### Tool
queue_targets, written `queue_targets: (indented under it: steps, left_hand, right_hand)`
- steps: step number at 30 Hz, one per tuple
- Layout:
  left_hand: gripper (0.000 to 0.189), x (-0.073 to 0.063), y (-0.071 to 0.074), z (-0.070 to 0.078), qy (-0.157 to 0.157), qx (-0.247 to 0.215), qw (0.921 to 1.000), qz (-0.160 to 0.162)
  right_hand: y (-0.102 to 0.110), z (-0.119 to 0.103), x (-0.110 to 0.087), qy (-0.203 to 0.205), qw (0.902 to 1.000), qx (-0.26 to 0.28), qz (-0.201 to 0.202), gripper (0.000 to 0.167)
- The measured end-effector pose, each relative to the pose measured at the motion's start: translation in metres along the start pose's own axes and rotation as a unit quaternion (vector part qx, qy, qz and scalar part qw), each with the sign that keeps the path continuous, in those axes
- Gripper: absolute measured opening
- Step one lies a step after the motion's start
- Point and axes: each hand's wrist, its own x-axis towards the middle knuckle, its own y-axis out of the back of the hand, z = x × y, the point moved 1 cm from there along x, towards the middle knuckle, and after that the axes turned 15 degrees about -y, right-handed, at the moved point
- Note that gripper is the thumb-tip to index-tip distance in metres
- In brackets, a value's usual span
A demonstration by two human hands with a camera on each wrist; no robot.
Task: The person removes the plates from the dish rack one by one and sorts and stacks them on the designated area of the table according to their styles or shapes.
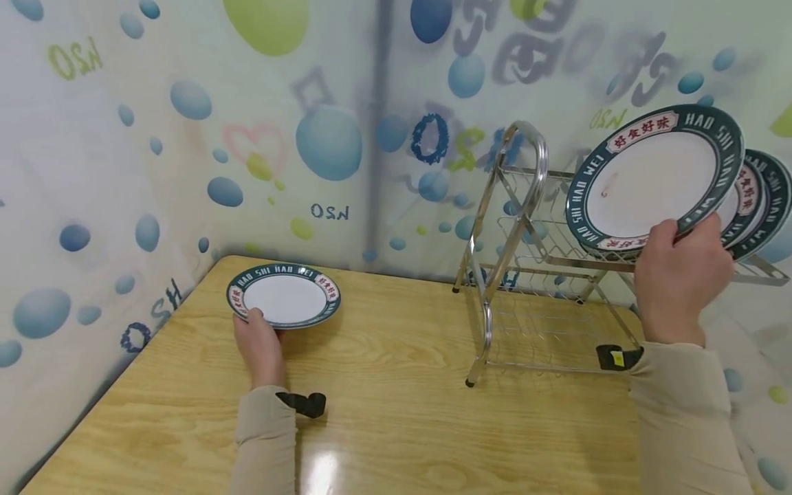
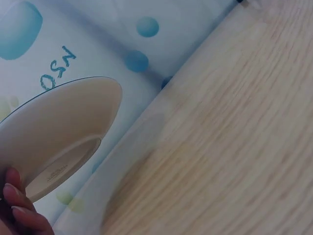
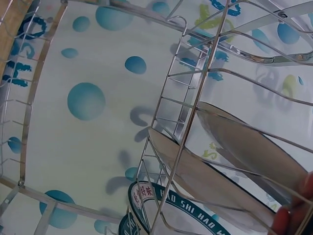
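Observation:
My left hand (image 1: 260, 347) grips the near left rim of a white plate (image 1: 284, 300) with a green lettered border, thumb on top. In the left wrist view the fingers (image 2: 19, 198) curl under this tilted plate, whose pale underside (image 2: 63, 129) faces the camera above its shadow. At the right, my right hand (image 1: 683, 278) pinches the lower rim of a matching plate (image 1: 656, 182), which leans at the top tier of a metal dish rack (image 1: 535, 179). In the right wrist view, fingertips (image 3: 293, 210) show beside two plate undersides, partly behind the wires.
More green-rimmed plates (image 1: 764, 199) stand in the rack's top tier, right of the right hand. The rack's lower tier (image 1: 544, 330) is wire, close over the wooden table (image 1: 383, 412). A bubble-patterned wall covering (image 1: 396, 82) rises behind and at the left.

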Motion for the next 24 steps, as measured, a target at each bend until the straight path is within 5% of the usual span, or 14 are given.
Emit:
queue_targets:
  steps: [6, 16, 24]
  left_hand:
    - [0.047, 0.002, 0.006, 0.000, 0.005, 0.003, 0.9999, 0.015]
    - [0.045, 0.008, 0.015, 0.001, -0.006, -0.039, 0.9974, 0.061]
    - [0.040, 0.013, 0.025, -0.002, -0.001, -0.038, 0.9944, 0.099]
  right_hand:
    - [0.003, 0.005, 0.001, -0.049, 0.9986, 0.011, -0.018, 0.044]
    - [0.009, 0.007, -0.001, -0.014, 0.9961, 0.080, -0.035, 0.033]
    - [0.012, 0.009, -0.005, -0.035, 0.9729, 0.216, -0.075, 0.030]
